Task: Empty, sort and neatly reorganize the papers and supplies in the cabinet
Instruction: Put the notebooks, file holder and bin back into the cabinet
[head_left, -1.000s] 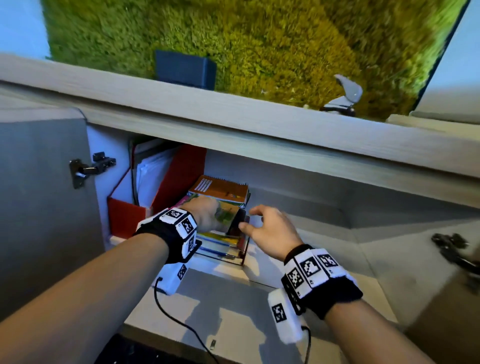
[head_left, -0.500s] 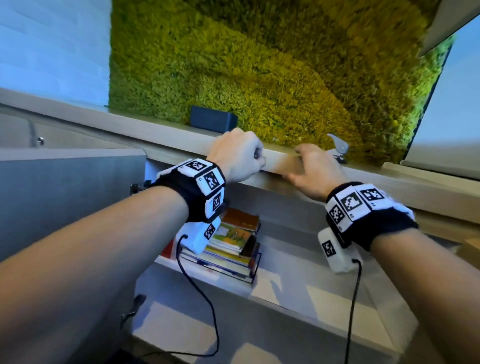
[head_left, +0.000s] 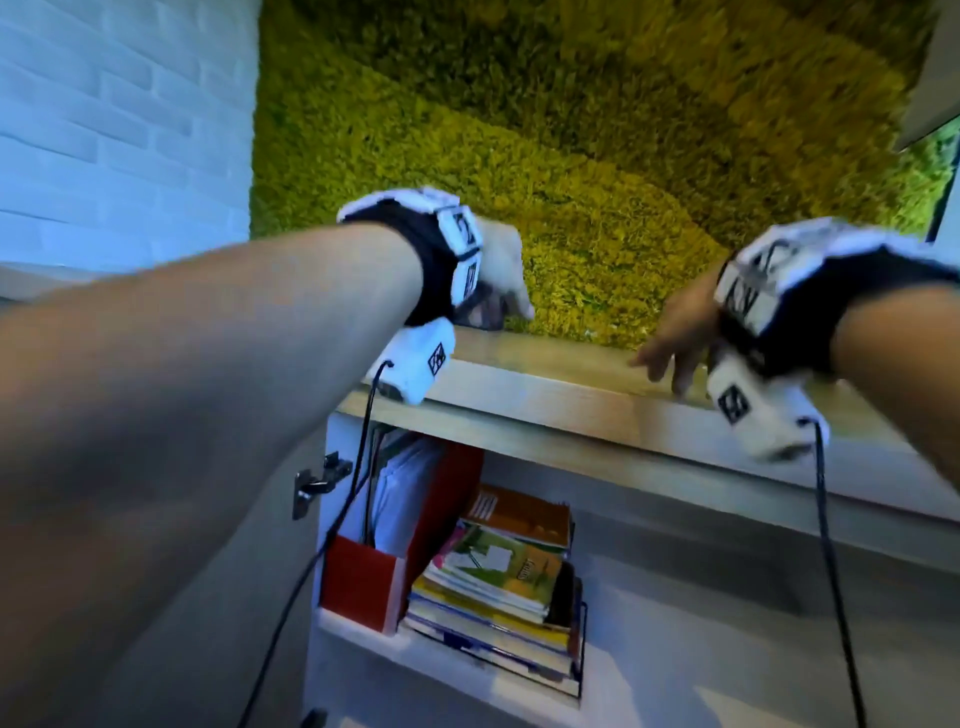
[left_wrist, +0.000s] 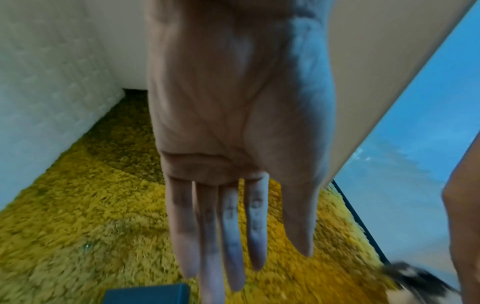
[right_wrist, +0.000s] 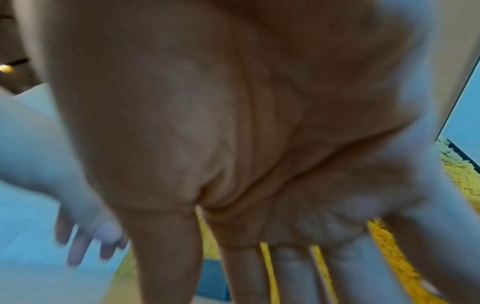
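Up on the wooden surface (head_left: 545, 379) over the cabinet, both hands were empty. The left hand (left_wrist: 233, 144) had its fingers (left_wrist: 231, 236) straight and loose, and it held nothing. The right hand (head_left: 675, 332) was spread out flat too, with its fingertips down near the surface; the blur made it hard to say if they touched.

Down below, the papers and supplies sat on the cabinet shelf (head_left: 727, 649). A red file box (head_left: 363, 577) stood at the left, with white papers (head_left: 400, 488) standing up in it. Just beside it lay a stack of books (head_left: 493, 597), with an orange notebook (head_left: 519, 514) on top at the back.

I think the stack would be heavy and its thin, shiny covers could slide apart. It would be best to take hold under the bottom book with one hand on each side. The file box looked stiff, so its sides would make a good place to grip. The loose papers were soft and could bend.

Some white lines of writing showed on the orange notebook, and a word showed on a green cover (head_left: 498, 561), but both were too small and blurry to read.
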